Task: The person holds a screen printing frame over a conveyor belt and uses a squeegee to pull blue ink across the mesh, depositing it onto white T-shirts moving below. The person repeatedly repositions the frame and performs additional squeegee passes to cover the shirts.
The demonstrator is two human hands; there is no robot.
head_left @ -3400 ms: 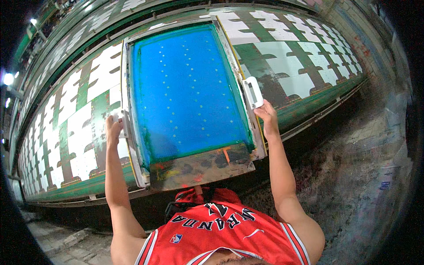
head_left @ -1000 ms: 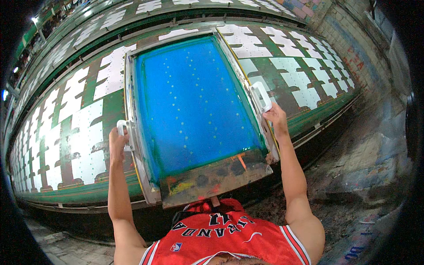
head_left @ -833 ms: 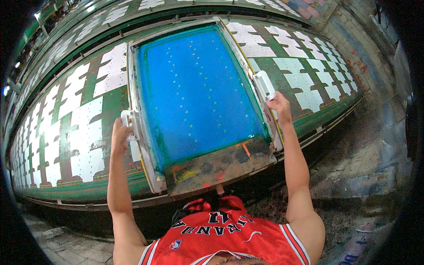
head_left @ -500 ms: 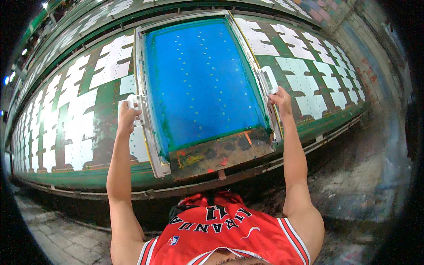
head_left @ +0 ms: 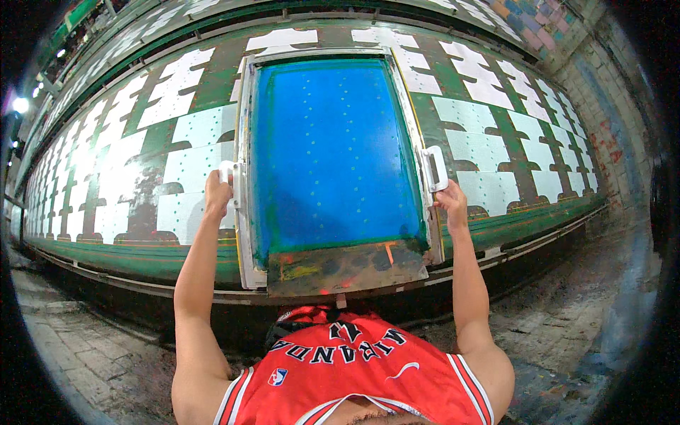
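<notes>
A screen-printing frame [head_left: 246, 134] with a blue, dotted mesh [head_left: 333, 156] lies on the long green table. My left hand [head_left: 217, 194] is closed around the white handle [head_left: 227, 170] on its left side. On the opposite side, my right hand [head_left: 452, 204] grips the lower end of another white handle [head_left: 438, 168]. A paint-stained dark board [head_left: 343, 270] covers the frame's near end and reaches the table's front edge. What lies directly beneath the mesh is hidden.
Rows of pale cut pieces [head_left: 478, 150], many with teal dots, lie on the green table [head_left: 163, 256] to both sides and beyond the frame. A rail [head_left: 524, 248] runs along its near edge. At right, a brick wall [head_left: 609, 142] borders the stone floor.
The frame has come closer to me and sits straighter in view, with both hands still on its handles. Pale pieces beyond its far edge now show. My viewpoint has also shifted.
</notes>
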